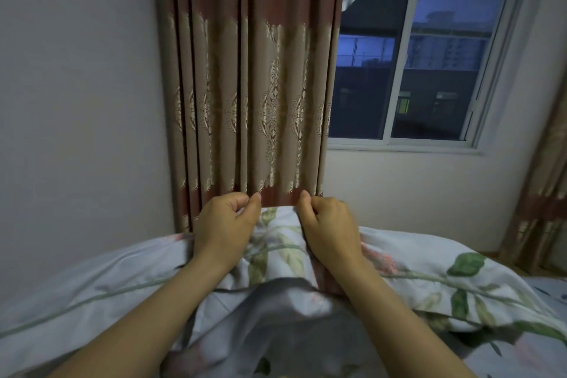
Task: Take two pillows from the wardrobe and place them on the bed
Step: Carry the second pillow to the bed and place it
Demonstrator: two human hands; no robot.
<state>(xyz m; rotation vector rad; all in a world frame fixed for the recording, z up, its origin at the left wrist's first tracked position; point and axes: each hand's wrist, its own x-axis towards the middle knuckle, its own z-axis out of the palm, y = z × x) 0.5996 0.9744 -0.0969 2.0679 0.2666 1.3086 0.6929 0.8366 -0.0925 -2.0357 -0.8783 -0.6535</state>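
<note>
Your two bare forearms enter from the bottom edge and converge toward the centre of the view, lying over floral bedding. Your left hand [225,224] sits at centre-left with the fingers curled and the thumb closed against the forefinger; it appears to pinch the top edge of the floral pillow [429,270], though the exact contact point is hidden behind the knuckles. Your right hand [326,224] sits just beside it, at centre-right, with the fingers curled in the same way, and it pinches the raised peak of fabric between the two hands. Neither hand is spread flat.

The pillow is in front of you, resting on the bed [549,288], and runs across the width of the view from the lower left to the right side. Its cover is pale grey-blue with green leaves, thin green stems and pink flowers. A darker grey fold of fabric [276,316] lies between your forearms, nearer to you than the pillow.

Behind the pillow, a patterned brown curtain [254,86] hangs against the wall. To its right is a sliding window [414,55] showing dark buildings outside.
</note>
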